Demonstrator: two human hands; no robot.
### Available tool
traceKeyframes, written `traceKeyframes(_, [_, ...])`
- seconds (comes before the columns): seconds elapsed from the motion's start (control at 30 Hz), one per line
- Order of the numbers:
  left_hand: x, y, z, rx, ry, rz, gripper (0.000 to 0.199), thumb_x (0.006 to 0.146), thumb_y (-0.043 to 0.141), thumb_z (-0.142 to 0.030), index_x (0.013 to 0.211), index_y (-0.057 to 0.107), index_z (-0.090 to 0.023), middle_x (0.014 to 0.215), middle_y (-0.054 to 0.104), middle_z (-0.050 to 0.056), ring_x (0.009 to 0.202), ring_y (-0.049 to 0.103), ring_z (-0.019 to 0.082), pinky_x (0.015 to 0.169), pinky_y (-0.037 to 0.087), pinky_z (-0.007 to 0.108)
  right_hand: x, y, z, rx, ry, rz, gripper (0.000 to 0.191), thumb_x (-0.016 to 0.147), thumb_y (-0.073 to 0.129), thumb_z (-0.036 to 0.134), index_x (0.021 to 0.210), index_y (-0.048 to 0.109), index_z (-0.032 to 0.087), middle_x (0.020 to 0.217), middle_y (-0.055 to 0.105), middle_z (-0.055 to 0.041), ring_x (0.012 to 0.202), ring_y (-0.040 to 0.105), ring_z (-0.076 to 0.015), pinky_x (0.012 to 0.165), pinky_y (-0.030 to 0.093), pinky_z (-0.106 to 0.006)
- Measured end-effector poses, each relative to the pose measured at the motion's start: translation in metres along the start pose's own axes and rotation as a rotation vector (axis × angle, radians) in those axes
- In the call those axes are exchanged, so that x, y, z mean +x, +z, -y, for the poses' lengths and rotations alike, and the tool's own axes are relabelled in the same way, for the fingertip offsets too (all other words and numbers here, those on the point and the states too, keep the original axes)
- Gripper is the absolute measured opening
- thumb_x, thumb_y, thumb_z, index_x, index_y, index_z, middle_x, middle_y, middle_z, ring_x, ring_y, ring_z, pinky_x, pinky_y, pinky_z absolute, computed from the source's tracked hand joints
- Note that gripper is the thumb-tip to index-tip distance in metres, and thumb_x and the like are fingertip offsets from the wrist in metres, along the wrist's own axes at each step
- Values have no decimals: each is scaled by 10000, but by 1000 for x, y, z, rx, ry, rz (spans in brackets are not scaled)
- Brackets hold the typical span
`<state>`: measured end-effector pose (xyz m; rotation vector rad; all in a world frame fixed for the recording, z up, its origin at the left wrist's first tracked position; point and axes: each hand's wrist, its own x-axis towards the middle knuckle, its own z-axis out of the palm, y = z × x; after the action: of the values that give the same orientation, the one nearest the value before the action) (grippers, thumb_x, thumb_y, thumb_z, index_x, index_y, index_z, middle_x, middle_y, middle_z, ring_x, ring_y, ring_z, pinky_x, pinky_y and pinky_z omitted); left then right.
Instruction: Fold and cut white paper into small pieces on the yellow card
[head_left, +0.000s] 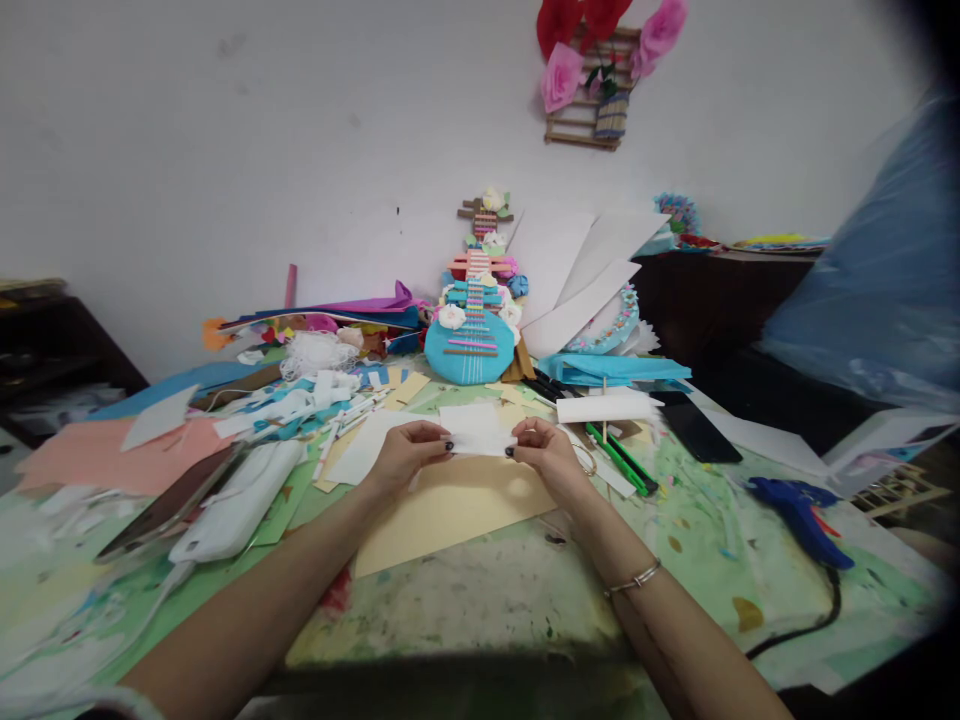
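Between my hands, a small strip of thin white paper (481, 441) is stretched out level. My left hand (411, 452) pinches its left end between thumb and fingers. At the opposite end, my right hand (547, 455) pinches it the same way. Under the strip lies a sheet of cream card (450, 510) on the table. Just beyond stands a blue paper model of a stringed instrument (470, 345), leaning upright near the wall and trimmed with paper flowers.
Right of my hands lie a green cutter (621, 460), a roll of white paper (606, 407), a black phone (697, 427) and a blue glue gun (799, 510) with its cord. On the left are a white power bank (234, 505), another phone (171, 500) and paper scraps (300, 400).
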<state>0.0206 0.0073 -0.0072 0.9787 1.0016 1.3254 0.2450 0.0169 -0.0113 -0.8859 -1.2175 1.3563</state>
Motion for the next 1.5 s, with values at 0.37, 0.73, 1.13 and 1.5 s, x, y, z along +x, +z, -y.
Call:
traceKeyframes(0.37, [0,-1,-2,79,43,-27,276,450,843,-221,647,684,-110,635,694,40,596,635,132,655,550,268,-1,2,3,-138,-76,-8,142,567,710,231,679,652,166,635,626,1,559,515,-110,560,387,-240])
traceKeyframes(0.73, [-2,0,-4,74,25,-16,275,428,850,-200,611,664,-111,621,688,31,583,620,108,625,525,222,-2,3,6,-158,-97,-59,168,580,737,298,638,675,153,575,622,-16,528,499,-112,531,377,-252])
traceKeyframes(1.13, [-2,4,-7,-12,-29,-13,295,423,851,-200,577,620,-97,569,639,2,534,608,102,580,545,230,-1,3,4,-188,-93,-74,169,551,728,280,607,617,166,572,617,-9,528,513,-117,520,383,-247])
traceKeyframes(1.5, [-2,3,-6,-5,-44,-16,288,419,844,-191,539,598,-102,548,641,8,515,608,100,551,533,212,-3,6,7,-190,-75,-97,164,528,707,243,537,558,175,523,584,13,498,491,-109,520,371,-245])
